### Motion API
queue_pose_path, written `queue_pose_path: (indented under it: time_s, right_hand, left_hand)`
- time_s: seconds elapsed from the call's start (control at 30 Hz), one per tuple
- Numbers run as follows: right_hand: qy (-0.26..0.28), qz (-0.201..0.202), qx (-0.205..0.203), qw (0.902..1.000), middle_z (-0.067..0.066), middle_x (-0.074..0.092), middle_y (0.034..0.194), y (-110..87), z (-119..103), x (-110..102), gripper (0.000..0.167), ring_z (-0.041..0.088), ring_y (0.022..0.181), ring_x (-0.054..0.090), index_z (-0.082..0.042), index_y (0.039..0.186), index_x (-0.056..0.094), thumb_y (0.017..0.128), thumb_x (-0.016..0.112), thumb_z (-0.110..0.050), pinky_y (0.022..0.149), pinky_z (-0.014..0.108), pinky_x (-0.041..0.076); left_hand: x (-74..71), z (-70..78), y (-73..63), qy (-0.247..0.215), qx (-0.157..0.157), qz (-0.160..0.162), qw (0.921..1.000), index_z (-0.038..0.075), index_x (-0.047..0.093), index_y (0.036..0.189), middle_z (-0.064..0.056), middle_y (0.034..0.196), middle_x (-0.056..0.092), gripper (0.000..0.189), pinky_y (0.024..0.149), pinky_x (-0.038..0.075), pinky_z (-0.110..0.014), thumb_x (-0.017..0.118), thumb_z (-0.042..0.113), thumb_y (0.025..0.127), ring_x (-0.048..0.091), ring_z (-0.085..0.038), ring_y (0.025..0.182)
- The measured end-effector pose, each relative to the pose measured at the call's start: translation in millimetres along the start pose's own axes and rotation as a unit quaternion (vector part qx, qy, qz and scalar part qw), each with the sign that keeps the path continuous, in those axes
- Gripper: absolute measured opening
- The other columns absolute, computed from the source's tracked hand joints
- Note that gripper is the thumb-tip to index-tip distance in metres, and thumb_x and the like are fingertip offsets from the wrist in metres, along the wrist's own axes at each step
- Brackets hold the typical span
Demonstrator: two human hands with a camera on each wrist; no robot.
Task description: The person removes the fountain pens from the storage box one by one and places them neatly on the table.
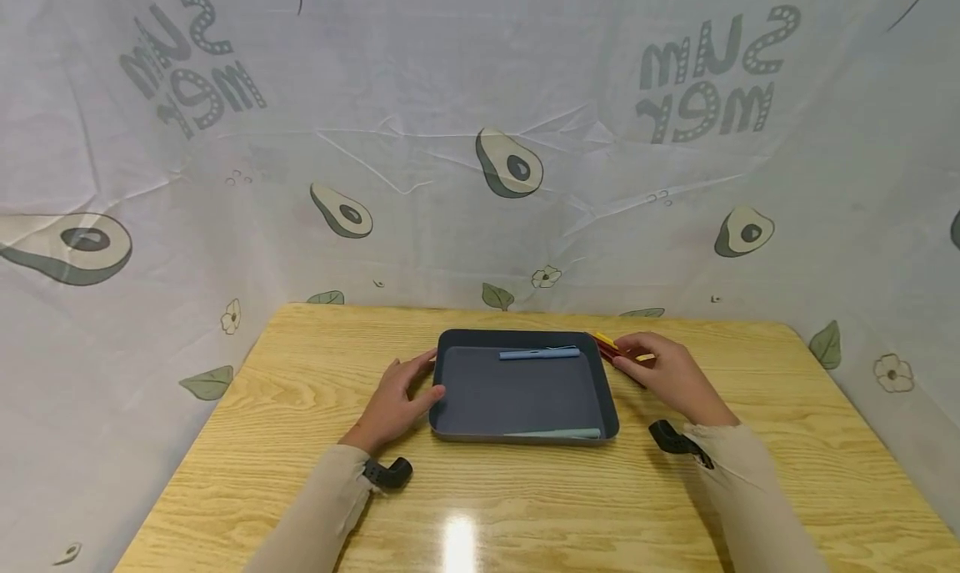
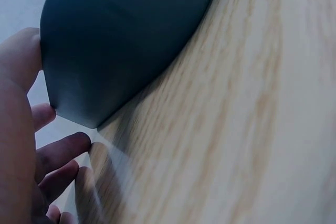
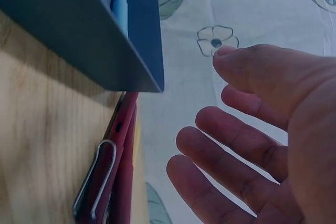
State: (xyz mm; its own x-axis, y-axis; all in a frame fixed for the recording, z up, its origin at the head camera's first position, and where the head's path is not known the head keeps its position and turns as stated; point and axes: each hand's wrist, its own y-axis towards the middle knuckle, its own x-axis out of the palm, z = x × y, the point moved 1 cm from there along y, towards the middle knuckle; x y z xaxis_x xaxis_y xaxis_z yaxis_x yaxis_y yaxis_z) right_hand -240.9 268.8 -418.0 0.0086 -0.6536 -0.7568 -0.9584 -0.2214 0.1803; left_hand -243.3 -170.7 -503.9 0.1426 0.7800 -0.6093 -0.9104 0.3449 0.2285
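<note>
A shallow dark grey tray (image 1: 517, 394) lies on the wooden table. My left hand (image 1: 397, 399) holds its left side, thumb over the rim and fingers by the outer wall. A blue pen (image 1: 540, 354) lies inside along the far wall, and a pale green pen (image 1: 558, 434) along the near one. Just right of the tray are dark red pens (image 3: 113, 166), one with a wire clip, and something yellow (image 1: 604, 339). Above them hovers my right hand (image 1: 663, 371); in the right wrist view its fingers are spread and apart from the pens.
A pale cloth (image 1: 420, 248) printed with avocados and leaves hangs behind the table (image 1: 525, 506). Each wrist bears a black camera mount, the left one (image 1: 388, 473) near the tray's front left corner.
</note>
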Motion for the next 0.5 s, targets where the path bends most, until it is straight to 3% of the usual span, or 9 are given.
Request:
queue_pose_path:
  time_s: [0.27, 0.5]
  right_hand:
    - [-0.025, -0.033, -0.032, 0.9986, 0.014, 0.071, 0.119, 14.3, -16.8, -0.6, 0.028, 0.030, 0.105, 0.068, -0.002, 0.124, 0.071, 0.101, 0.070, -0.018, 0.089, 0.050, 0.061]
    - [-0.028, -0.066, -0.031, 0.9970, 0.013, 0.071, 0.119, 30.6, -30.3, 7.5, 0.030, 0.029, 0.105, 0.068, -0.003, 0.126, 0.071, 0.101, 0.070, -0.019, 0.094, 0.053, 0.058]
  left_hand:
    - [1.1, 0.5, -2.0, 0.002, -0.001, 0.003, 1.0000, 0.018, 0.042, 0.160, -0.007, 0.151, 0.057, 0.068, 0.129, 0.007, -0.056, 0.067, 0.041, 0.101, 0.043, -0.031, 0.147]
    - [1.2, 1.4, -0.7, 0.000, -0.002, -0.001, 1.0000, 0.018, 0.042, 0.160, -0.008, 0.150, 0.057, 0.069, 0.129, 0.007, -0.055, 0.067, 0.042, 0.101, 0.044, -0.031, 0.147]
